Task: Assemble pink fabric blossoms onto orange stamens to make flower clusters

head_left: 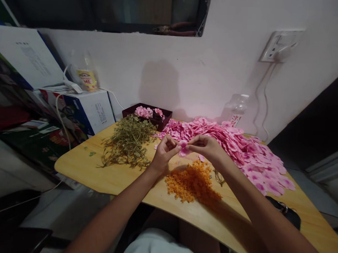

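Note:
Between my two hands, above the middle of the table, is a pink artificial petal (184,148). My left hand (165,152) pinches its left side, and my right hand (203,146) pinches its right side. Just below them lies a heap of small orange artificial flower pieces (193,182). Green artificial stems (130,141) are bunched to the left of my left hand. Behind and to the right of my hands spreads a large pile of pink petals (227,141). A dark red box (167,117) at the back holds several pink flowers (147,112).
The wooden table (92,175) stands against a white wall. A clear bottle (238,107) is behind the petals, and a black strapped item (286,214) lies at the right edge. At left, stacked cartons (92,111) carry another bottle (86,75) and a white cable.

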A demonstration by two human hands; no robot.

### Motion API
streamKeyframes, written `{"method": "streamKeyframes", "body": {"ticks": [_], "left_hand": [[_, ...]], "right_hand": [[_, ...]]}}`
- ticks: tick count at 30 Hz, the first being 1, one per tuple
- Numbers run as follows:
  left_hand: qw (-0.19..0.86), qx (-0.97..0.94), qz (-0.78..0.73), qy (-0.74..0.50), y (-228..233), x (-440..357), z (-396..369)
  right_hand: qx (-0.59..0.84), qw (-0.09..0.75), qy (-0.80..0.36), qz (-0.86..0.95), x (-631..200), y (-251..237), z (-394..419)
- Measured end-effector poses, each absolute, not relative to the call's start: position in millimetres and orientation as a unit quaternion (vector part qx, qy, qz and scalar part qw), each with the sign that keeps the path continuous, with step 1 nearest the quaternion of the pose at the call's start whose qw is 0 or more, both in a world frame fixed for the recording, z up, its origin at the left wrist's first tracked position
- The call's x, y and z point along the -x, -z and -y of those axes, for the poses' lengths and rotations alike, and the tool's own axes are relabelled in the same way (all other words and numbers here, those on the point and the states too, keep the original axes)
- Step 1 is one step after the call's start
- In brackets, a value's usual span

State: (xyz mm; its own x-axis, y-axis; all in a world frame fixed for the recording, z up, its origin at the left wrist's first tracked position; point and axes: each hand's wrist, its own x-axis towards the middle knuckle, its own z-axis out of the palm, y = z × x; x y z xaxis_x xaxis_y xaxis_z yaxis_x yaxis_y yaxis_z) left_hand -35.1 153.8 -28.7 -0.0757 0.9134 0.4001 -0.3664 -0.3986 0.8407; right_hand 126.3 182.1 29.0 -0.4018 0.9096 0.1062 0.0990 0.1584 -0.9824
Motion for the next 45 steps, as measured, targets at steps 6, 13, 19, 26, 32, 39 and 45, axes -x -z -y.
{"method": "streamKeyframes", "body": {"ticks": [6, 13, 19, 26, 32, 39, 45], "left_hand": [[0.458, -0.498, -0.319, -0.664, 29.4, 32.5, -153.5], [0.386, -0.445, -0.373, -0.716, 35.3, 36.8, -165.5], [0.367, -0.426, -0.387, -0.73, 39.4, 40.8, -170.1], [0.383, -0.43, -0.388, -0.72, 41.5, 39.4, -170.6], [0.39, -0.424, -0.396, -0.715, 38.9, 39.0, -169.1], [0.438, -0.429, -0.395, -0.684, 37.2, 35.4, -166.1], [0.482, -0.436, -0.383, -0.657, 34.8, 33.9, -163.1]], "right_hand": [[0.389, 0.381, -0.504, 0.67, -129.0, -27.9, -184.5], [0.423, 0.237, -0.302, 0.821, -130.2, -12.1, -194.1], [0.452, 0.122, -0.209, 0.859, -131.0, 14.9, -204.1], [0.453, 0.093, -0.224, 0.858, -139.1, 24.6, -213.2], [0.448, 0.134, -0.283, 0.838, -144.0, 13.3, -215.3], [0.417, 0.249, -0.374, 0.79, -147.1, -14.7, -207.2], [0.38, 0.421, -0.391, 0.725, -121.6, -2.7, -191.6]]}}
